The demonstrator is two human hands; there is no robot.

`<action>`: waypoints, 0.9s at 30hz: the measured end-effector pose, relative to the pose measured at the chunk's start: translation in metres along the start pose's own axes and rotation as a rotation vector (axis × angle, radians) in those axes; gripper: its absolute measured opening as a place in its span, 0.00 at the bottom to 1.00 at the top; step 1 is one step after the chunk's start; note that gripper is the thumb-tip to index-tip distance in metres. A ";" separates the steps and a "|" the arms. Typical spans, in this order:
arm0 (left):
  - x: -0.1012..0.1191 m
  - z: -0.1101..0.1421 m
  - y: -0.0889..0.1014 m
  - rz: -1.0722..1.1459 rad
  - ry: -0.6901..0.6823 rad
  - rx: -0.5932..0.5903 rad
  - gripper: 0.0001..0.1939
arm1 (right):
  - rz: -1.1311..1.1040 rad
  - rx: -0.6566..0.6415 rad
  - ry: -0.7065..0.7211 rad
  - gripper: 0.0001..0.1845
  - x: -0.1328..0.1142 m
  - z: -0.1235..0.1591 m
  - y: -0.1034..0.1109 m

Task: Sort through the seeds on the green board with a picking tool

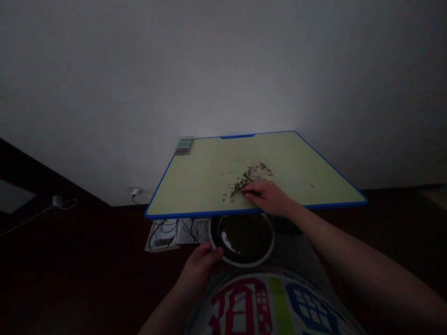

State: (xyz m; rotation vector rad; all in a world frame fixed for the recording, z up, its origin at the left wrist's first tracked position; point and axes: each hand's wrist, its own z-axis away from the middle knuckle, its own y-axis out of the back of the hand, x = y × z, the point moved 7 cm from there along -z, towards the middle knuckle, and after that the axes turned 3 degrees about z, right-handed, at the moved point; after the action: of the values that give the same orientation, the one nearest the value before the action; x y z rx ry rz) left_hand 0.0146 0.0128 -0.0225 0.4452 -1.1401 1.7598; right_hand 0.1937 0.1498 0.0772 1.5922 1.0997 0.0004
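Note:
A pale green table top with a blue rim [195,186] stands against the wall. A small heap of dark and pale grains [252,175] lies scattered near its middle. My right hand [268,196] rests on the table's near edge, fingers together and flat, touching the near end of the grains. Below the edge, my left hand [200,265] grips the left rim of a round metal bowl [241,239] with dark contents, held just under the table's edge over my lap.
A white wall rises behind the table. A white power strip with tangled cables [166,232] lies on the dark floor under the table. A plug and cable [135,191] sit at the wall base. A small blurred item [184,145] rests at the table's far left corner.

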 end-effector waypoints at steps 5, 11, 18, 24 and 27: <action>0.001 0.000 0.000 -0.002 -0.010 0.000 0.11 | -0.064 -0.045 0.012 0.13 -0.004 -0.005 -0.005; -0.001 -0.002 0.004 0.018 -0.005 -0.026 0.10 | -0.119 -0.080 0.033 0.12 -0.018 -0.001 -0.008; 0.000 -0.001 0.007 0.024 0.006 0.012 0.09 | -0.085 -0.097 0.107 0.11 -0.029 0.005 -0.008; 0.001 -0.003 0.011 0.016 -0.026 -0.020 0.10 | -0.009 -0.016 0.020 0.13 -0.025 0.006 -0.006; 0.001 -0.003 0.012 0.017 -0.027 -0.006 0.08 | 0.089 0.035 -0.028 0.13 -0.026 0.002 -0.009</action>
State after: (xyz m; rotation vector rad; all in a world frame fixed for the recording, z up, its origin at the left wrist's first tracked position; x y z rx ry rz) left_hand 0.0040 0.0149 -0.0297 0.4576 -1.1712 1.7697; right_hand 0.1748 0.1307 0.0835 1.6667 1.0121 0.0182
